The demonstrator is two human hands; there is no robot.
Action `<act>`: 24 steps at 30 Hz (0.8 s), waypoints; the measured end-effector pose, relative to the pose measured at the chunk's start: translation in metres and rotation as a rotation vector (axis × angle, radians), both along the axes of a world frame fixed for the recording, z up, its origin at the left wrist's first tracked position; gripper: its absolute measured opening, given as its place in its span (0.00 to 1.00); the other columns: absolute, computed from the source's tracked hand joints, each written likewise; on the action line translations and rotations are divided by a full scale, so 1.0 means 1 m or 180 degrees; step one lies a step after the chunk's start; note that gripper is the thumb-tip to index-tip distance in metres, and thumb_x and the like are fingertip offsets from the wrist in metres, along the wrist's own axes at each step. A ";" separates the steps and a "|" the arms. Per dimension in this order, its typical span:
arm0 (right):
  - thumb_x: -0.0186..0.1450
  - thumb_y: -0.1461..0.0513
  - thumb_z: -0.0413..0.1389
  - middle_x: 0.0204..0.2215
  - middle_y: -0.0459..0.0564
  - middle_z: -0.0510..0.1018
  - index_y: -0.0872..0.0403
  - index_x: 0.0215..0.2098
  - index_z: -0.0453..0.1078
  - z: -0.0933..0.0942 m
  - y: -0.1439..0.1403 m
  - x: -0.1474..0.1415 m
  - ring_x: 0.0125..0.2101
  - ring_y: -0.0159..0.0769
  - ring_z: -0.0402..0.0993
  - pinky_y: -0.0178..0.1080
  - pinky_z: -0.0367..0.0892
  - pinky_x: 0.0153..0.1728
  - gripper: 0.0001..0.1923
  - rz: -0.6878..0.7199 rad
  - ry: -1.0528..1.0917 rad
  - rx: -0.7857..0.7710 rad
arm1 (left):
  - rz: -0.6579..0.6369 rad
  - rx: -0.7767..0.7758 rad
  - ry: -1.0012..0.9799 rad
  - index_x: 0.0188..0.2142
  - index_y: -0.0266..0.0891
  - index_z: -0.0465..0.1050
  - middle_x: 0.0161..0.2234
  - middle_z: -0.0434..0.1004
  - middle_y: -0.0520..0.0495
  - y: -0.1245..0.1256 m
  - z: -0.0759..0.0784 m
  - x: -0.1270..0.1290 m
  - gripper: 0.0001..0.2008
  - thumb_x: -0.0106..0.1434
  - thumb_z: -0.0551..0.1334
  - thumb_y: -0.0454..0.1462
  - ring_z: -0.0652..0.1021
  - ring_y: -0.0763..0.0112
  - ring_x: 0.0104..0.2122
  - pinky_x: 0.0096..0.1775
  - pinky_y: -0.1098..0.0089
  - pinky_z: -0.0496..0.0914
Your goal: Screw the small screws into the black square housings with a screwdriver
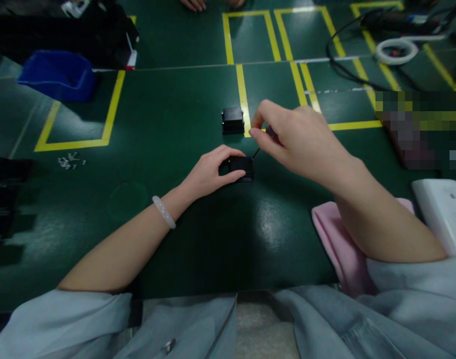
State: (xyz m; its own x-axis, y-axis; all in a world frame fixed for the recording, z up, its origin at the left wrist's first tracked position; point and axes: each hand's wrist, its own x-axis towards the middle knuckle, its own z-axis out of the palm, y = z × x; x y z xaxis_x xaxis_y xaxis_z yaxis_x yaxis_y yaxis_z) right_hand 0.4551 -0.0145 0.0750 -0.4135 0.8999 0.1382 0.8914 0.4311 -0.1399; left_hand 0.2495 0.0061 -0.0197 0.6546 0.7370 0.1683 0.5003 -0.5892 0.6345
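Note:
My left hand (216, 172) grips a small black box (242, 164) against the green table, thumb on the near side and fingers on the far side. In my right hand (293, 137) is a screwdriver (272, 133), its handle mostly hidden by the curled fingers. The thin dark shaft slants down to the box's far right corner, where the tip seems to touch. Just beyond stands a second black box (233, 120) of like shape, with small shiny screws at its sides.
Loose screws (71, 161) lie at the left, below a blue bin (58, 75). Dark boxes (5, 199) line the left edge. A pink cloth (333, 234) and a white case (443, 212) lie at the right. Across the table another person's hand (194, 4) shows. Cables (335, 60) trail back right.

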 end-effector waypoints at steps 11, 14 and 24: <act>0.71 0.54 0.38 0.32 0.49 0.77 0.52 0.49 0.65 0.000 0.000 0.000 0.31 0.38 0.72 0.38 0.55 0.28 0.19 0.0054 0.0030 -0.0004 | 0.0024 -0.0001 0.0015 0.49 0.38 0.70 0.45 0.74 0.45 0.000 0.001 0.001 0.18 0.64 0.60 0.45 0.74 0.65 0.44 0.46 0.66 0.68; 0.70 0.57 0.38 0.33 0.48 0.77 0.53 0.51 0.62 -0.001 0.000 0.000 0.29 0.37 0.72 0.38 0.53 0.27 0.17 0.0083 0.0111 0.0030 | 0.0033 -0.0020 0.0038 0.49 0.38 0.70 0.45 0.74 0.45 0.000 0.001 0.001 0.18 0.64 0.59 0.45 0.74 0.64 0.45 0.46 0.66 0.68; 0.71 0.53 0.37 0.33 0.50 0.79 0.52 0.49 0.64 0.000 -0.001 0.002 0.32 0.42 0.75 0.39 0.54 0.27 0.19 0.0074 -0.0061 0.0080 | 0.0012 0.0009 -0.0025 0.49 0.37 0.70 0.45 0.74 0.45 0.000 -0.001 0.000 0.19 0.64 0.59 0.46 0.74 0.65 0.44 0.46 0.67 0.68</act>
